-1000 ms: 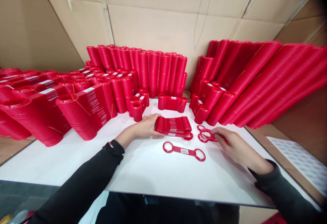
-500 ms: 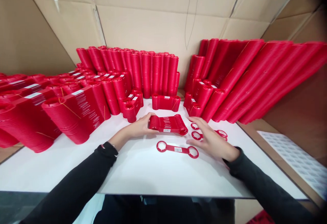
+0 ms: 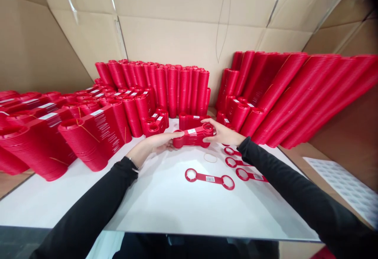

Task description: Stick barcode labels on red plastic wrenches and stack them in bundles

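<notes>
White counter (image 3: 165, 196), frame centre: left hand (image 3: 158, 142) and right hand (image 3: 223, 133), fingers closed, grip a red hanger stack (image 3: 192, 136) above a rubber band (image 3: 210, 157).

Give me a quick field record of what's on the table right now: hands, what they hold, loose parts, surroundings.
left hand: grips the left end of the small red stack
right hand: grips the right end of the same stack, lifted off the table
single red piece: flat on the white table, nearer the person than the stack
other loose pieces: flat, under the right forearm
rubber band: on the table below the stack
tall red stacks: along the back and both sides
backdrop: cardboard
</notes>
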### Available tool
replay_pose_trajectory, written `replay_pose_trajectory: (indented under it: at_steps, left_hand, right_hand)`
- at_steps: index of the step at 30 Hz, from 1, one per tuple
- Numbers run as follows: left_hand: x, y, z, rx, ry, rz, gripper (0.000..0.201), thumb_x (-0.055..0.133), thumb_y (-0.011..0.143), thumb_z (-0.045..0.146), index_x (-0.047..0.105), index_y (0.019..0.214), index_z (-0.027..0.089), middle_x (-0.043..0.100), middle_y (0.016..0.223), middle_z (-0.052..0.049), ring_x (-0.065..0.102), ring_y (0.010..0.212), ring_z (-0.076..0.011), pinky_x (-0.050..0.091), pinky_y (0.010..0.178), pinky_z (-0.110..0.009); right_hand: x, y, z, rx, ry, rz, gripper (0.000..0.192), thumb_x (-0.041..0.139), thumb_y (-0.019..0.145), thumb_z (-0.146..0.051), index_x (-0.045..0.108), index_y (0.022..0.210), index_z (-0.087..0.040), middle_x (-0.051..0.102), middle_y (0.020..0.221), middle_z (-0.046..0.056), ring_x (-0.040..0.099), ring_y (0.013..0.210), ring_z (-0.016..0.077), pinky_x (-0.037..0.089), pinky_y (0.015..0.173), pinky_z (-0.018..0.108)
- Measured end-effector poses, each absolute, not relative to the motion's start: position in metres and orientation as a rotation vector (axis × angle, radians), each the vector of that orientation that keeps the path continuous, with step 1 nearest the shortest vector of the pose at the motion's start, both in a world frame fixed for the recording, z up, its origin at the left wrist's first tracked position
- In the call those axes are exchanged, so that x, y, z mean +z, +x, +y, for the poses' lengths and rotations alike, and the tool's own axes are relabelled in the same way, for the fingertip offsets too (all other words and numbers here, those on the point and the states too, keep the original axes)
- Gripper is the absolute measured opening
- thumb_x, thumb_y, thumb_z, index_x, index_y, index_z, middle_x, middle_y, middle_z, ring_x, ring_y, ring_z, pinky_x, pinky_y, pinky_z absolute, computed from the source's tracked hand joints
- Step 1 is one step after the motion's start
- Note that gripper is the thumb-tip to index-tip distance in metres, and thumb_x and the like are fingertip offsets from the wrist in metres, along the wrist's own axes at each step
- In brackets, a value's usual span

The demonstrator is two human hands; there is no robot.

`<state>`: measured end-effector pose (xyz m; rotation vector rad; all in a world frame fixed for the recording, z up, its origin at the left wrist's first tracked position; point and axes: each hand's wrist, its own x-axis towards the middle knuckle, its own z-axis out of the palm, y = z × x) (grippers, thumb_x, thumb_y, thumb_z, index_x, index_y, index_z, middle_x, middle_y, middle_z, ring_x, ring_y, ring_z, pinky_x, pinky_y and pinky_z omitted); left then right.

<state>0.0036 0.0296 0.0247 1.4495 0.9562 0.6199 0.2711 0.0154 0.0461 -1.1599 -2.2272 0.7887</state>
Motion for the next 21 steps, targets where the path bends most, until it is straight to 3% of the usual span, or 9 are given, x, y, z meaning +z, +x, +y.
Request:
replay_pose_trajectory:
  at_steps: [6,11,15,21]
  left_hand:
    - [0.022,0.007,0.045,0.484,1.32,1.016,0.045,0.068,0.07,0.057,0.068,0.091,0.017,0.07,0.076,-0.007,0.063,0.064,-0.0188,0.045,0.053,-0.027]
    - [0.015,0.013,0.048,0.638,1.344,1.001,0.043,0.071,0.07,0.049,0.068,0.093,0.013,0.071,0.088,-0.01,0.066,0.078,-0.0226,0.049,0.065,-0.03]
    - [0.008,0.026,0.043,0.952,1.332,0.989,0.038,0.065,0.076,0.038,0.058,0.106,0.016,0.067,0.101,-0.008,0.065,0.089,-0.0206,0.05,0.078,-0.031]
    - [0.0,0.042,0.038,1.217,1.38,0.992,0.032,0.063,0.077,0.037,0.054,0.103,0.019,0.062,0.105,-0.005,0.061,0.097,-0.0188,0.048,0.085,-0.03]
  right_hand:
    - [0.014,0.268,0.009,0.689,-1.166,-2.126,0.045,0.057,0.086,-0.036,0.043,0.124,-0.018,0.057,0.114,0.009,0.058,0.103,0.0209,0.045,0.094,0.038]
    - [0.006,0.265,0.011,0.631,-1.189,-2.093,0.033,0.052,0.089,-0.036,0.046,0.115,-0.018,0.059,0.106,0.007,0.057,0.1,0.0211,0.044,0.093,0.039]
    - [0.003,0.263,0.01,0.614,-1.193,-2.07,0.041,0.056,0.087,-0.035,0.044,0.123,-0.02,0.057,0.117,0.009,0.055,0.11,0.0234,0.043,0.097,0.041]
    - [0.007,0.262,0.003,0.566,-1.208,-2.005,0.071,0.06,0.085,-0.032,0.023,0.143,-0.017,0.048,0.132,0.016,0.047,0.124,0.0236,0.043,0.099,0.04]
